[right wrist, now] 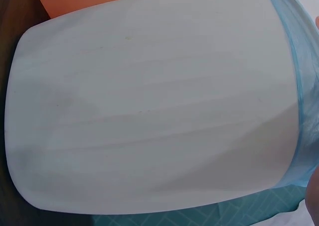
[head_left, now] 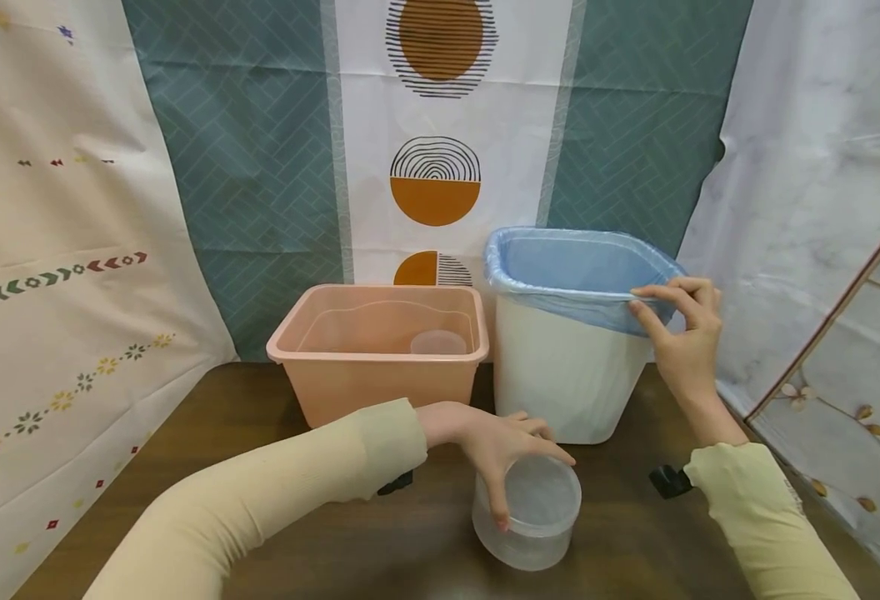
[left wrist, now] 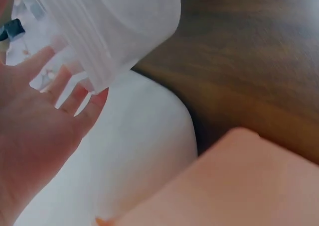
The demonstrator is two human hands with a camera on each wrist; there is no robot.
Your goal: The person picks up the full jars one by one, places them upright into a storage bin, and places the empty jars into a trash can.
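My left hand (head_left: 494, 446) grips a round clear plastic container (head_left: 532, 537) from above, its thumb and fingers spread around the rim. In the left wrist view the fingers of the left hand (left wrist: 40, 121) touch the ribbed edge of the container (left wrist: 139, 17); I cannot tell whether its base rests on the table. A white trash bin (head_left: 560, 375) stands behind it, lined with a blue plastic bag (head_left: 575, 258) folded over the rim. With thumb and fingers my right hand (head_left: 683, 333) pinches the bag at the bin's right front corner.
A pink plastic tub (head_left: 380, 383) stands left of the bin, with another clear round container (head_left: 438, 342) inside. Both stand on a dark wooden table (head_left: 350, 542). Patterned cloths hang behind and at both sides, including a green and white cloth (head_left: 260, 167).
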